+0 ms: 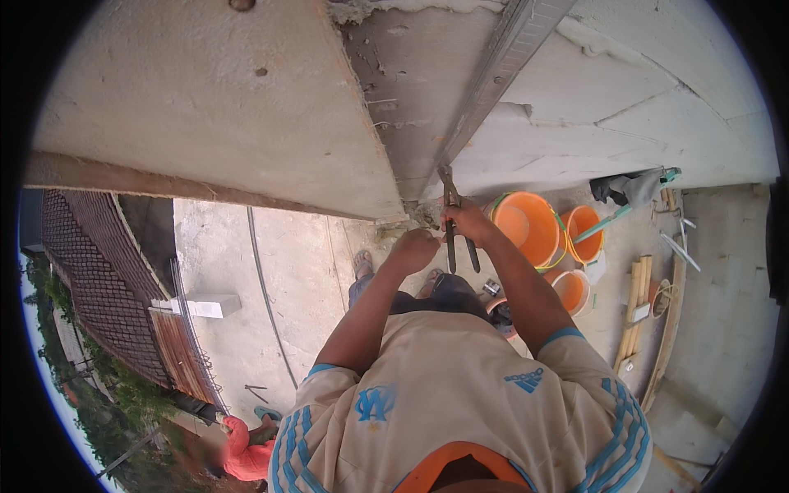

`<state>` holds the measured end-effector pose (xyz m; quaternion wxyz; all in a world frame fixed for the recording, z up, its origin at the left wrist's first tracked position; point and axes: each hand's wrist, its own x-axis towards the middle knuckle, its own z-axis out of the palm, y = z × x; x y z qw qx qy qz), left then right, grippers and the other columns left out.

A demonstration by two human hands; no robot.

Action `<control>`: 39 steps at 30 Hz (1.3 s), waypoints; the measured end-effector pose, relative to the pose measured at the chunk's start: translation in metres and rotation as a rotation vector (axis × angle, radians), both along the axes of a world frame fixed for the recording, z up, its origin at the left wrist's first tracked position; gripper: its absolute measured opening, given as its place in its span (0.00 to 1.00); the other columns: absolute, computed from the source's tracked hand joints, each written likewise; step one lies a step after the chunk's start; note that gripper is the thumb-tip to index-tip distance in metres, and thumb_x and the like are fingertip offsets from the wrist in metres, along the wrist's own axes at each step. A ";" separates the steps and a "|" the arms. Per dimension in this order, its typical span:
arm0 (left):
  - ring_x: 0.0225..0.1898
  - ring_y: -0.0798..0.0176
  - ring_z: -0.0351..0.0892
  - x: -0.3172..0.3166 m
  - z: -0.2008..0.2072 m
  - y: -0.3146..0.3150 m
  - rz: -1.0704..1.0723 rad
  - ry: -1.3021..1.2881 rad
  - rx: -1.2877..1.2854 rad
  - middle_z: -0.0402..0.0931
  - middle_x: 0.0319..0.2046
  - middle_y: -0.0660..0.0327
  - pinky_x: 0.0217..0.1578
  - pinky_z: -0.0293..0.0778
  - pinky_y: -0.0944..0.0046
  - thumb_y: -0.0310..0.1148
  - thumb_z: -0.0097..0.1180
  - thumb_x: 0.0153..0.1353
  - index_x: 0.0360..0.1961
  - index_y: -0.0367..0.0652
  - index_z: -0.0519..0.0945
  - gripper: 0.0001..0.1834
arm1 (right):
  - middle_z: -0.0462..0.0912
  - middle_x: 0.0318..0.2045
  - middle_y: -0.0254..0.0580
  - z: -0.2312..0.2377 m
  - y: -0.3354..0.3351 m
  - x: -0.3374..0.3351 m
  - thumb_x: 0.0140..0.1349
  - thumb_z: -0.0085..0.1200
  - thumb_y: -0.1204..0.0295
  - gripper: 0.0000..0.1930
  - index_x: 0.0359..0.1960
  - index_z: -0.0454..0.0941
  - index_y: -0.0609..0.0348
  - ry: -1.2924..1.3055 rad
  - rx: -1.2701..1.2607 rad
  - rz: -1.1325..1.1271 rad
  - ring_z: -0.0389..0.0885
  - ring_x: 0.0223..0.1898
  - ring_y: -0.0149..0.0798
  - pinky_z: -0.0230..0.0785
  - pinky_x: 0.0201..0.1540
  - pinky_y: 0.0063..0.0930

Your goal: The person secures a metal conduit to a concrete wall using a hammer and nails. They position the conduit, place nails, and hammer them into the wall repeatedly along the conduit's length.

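Observation:
My right hand (pixel 466 220) is closed round a pair of pincers (pixel 451 246) just below its jaws. The jaws point up toward the lower end of a long metal channel (pixel 493 82), and the two dark handles hang down, spread apart. Just left of the pincers, my left hand (pixel 417 249) is closed with the fingers curled in. Whatever it may hold is hidden or too small to make out. The channel stands against a rough plastered wall (pixel 411 66); whether the jaws touch it is unclear.
Orange buckets (pixel 526 230) stand to my right. Beyond them lie wooden battens (pixel 634 308) and a dark cloth (pixel 629 189). A concrete slab edge (pixel 205 193) juts out on the left. A cable (pixel 267 304) crosses the floor. At lower left, a person in red (pixel 246 452) is nearby.

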<state>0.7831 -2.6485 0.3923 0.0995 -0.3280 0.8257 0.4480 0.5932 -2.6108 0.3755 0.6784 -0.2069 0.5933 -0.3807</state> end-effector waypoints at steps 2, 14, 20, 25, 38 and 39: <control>0.43 0.44 0.80 -0.013 0.054 -0.005 0.349 -0.030 0.063 0.79 0.38 0.40 0.47 0.71 0.53 0.42 0.51 0.62 0.44 0.29 0.77 0.22 | 0.75 0.29 0.43 0.002 0.002 0.005 0.64 0.46 0.70 0.15 0.48 0.71 0.68 0.070 -0.034 -0.021 0.77 0.28 0.39 0.76 0.29 0.34; 0.36 0.49 0.82 -0.098 0.118 -0.068 0.483 0.342 -0.232 0.81 0.33 0.44 0.41 0.74 0.55 0.31 0.46 0.63 0.40 0.33 0.83 0.15 | 0.75 0.30 0.43 -0.013 0.009 0.009 0.64 0.44 0.74 0.13 0.48 0.70 0.68 -0.722 -0.120 -0.234 0.77 0.29 0.41 0.75 0.30 0.42; 0.36 0.52 0.80 -0.098 0.119 -0.067 0.448 0.366 -0.266 0.82 0.33 0.46 0.42 0.72 0.59 0.30 0.46 0.63 0.42 0.36 0.83 0.15 | 0.75 0.32 0.47 0.005 0.004 0.003 0.61 0.47 0.75 0.17 0.51 0.73 0.69 0.028 -0.033 0.070 0.78 0.31 0.42 0.76 0.31 0.45; 0.38 0.54 0.81 -0.102 0.115 -0.068 0.492 0.371 -0.261 0.82 0.34 0.47 0.43 0.72 0.59 0.30 0.47 0.64 0.43 0.35 0.83 0.15 | 0.75 0.28 0.46 0.023 0.008 0.009 0.61 0.46 0.74 0.14 0.46 0.73 0.70 -0.172 -0.008 -0.074 0.78 0.27 0.42 0.76 0.26 0.44; 0.36 0.56 0.81 -0.096 0.120 -0.057 0.506 0.433 -0.247 0.82 0.33 0.49 0.41 0.73 0.61 0.30 0.49 0.63 0.42 0.36 0.84 0.13 | 0.76 0.27 0.42 0.017 0.046 0.022 0.62 0.44 0.75 0.12 0.46 0.70 0.62 -0.588 -0.014 -0.239 0.78 0.29 0.44 0.74 0.34 0.54; 0.36 0.57 0.81 -0.099 0.118 -0.062 0.500 0.406 -0.263 0.82 0.33 0.49 0.41 0.73 0.61 0.31 0.49 0.63 0.41 0.37 0.84 0.13 | 0.76 0.27 0.42 0.018 0.052 0.022 0.62 0.44 0.74 0.12 0.47 0.70 0.61 -0.645 -0.029 -0.239 0.78 0.30 0.44 0.74 0.34 0.55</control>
